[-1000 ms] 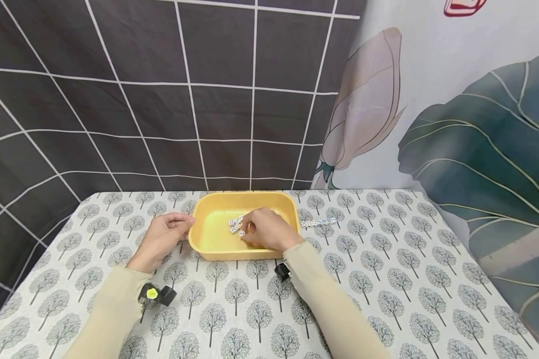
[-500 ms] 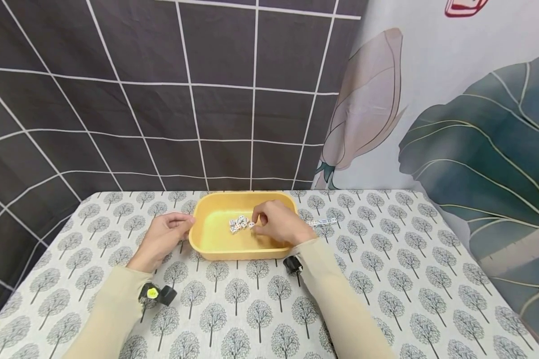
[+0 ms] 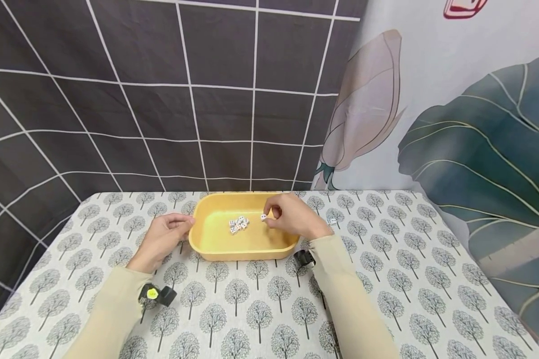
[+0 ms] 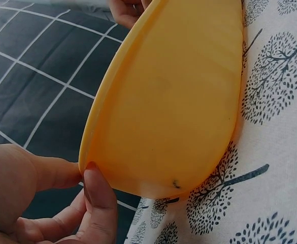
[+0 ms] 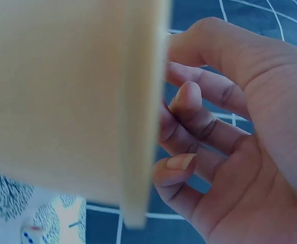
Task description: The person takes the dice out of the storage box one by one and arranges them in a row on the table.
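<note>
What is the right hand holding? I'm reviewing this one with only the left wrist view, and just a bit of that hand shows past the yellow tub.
Observer: In the head view, the right hand pinches a white die.

Operator: My side shows only the outer wall. Is anything lying inside?

Observer: Yes, a cluster of dice lies on the floor of the yellow tub, near its middle.

Operator: Are there any dice outside it?

Observer: Yes, at least one more die lies on the tree-print tablecloth, to the right of the tub; I can't tell how many in all.
</note>
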`<move>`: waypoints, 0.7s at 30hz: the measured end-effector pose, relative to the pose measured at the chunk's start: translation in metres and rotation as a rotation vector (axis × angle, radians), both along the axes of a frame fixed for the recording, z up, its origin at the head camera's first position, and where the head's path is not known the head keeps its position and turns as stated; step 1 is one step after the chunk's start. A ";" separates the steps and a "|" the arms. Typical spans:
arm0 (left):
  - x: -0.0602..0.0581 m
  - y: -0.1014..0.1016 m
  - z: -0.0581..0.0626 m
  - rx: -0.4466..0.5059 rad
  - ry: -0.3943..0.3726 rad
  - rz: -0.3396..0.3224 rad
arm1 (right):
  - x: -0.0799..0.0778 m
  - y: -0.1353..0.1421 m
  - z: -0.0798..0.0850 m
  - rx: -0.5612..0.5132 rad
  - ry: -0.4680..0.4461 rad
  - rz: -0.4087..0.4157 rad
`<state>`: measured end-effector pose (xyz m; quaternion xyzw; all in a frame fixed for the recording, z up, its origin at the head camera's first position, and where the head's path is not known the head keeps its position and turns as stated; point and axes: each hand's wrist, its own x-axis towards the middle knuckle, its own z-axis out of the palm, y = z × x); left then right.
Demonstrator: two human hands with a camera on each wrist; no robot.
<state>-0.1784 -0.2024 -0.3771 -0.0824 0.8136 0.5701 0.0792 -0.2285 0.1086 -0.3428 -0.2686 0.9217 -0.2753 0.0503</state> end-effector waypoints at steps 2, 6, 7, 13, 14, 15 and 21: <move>0.000 0.000 0.000 -0.004 0.000 -0.002 | 0.000 0.004 0.001 -0.010 -0.005 -0.006; 0.000 0.000 0.001 -0.003 0.003 -0.006 | -0.001 0.012 0.005 -0.025 -0.012 -0.018; 0.000 0.000 0.001 -0.004 0.003 -0.007 | -0.001 0.015 0.006 -0.027 -0.010 -0.021; 0.000 0.001 0.000 -0.001 0.013 -0.011 | -0.002 0.028 0.009 -0.027 0.019 -0.059; 0.000 0.001 0.000 0.000 0.013 -0.012 | -0.002 0.031 0.010 -0.031 0.019 -0.066; 0.000 0.001 0.000 0.001 0.015 -0.011 | -0.002 0.033 0.010 -0.033 0.023 -0.073; 0.001 0.001 -0.001 0.001 0.013 -0.008 | -0.003 0.046 0.010 -0.063 0.027 -0.101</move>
